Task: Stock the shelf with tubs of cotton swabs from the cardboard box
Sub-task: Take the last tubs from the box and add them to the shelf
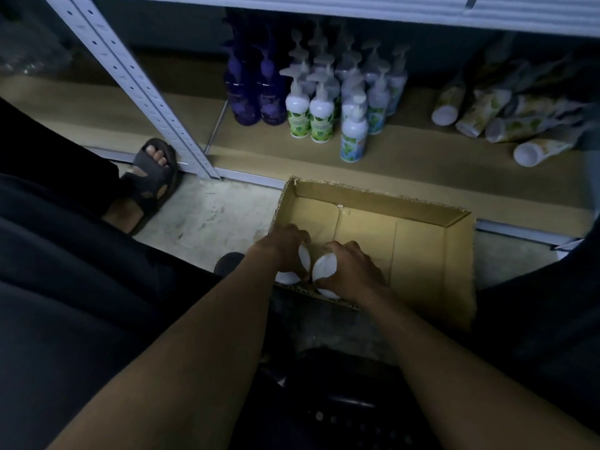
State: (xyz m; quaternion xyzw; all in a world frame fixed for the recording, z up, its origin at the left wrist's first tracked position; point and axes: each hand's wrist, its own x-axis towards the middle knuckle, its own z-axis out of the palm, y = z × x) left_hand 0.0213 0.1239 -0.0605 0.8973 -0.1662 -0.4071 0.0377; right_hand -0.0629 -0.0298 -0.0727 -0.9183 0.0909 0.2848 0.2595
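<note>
An open cardboard box lies on the floor in front of the bottom shelf. Both my hands reach into its near left corner. My left hand grips a white-lidded tub, and another white tub shows just below it. My right hand grips a second tub by its side, its white lid turned toward the left. One more white lid peeks out under my right hand. On the shelf at the right lie several tubs on their sides.
Purple bottles and white pump bottles stand on the shelf behind the box. A grey shelf upright slants down at the left, with a sandalled foot beside it. A dark stool is under my arms.
</note>
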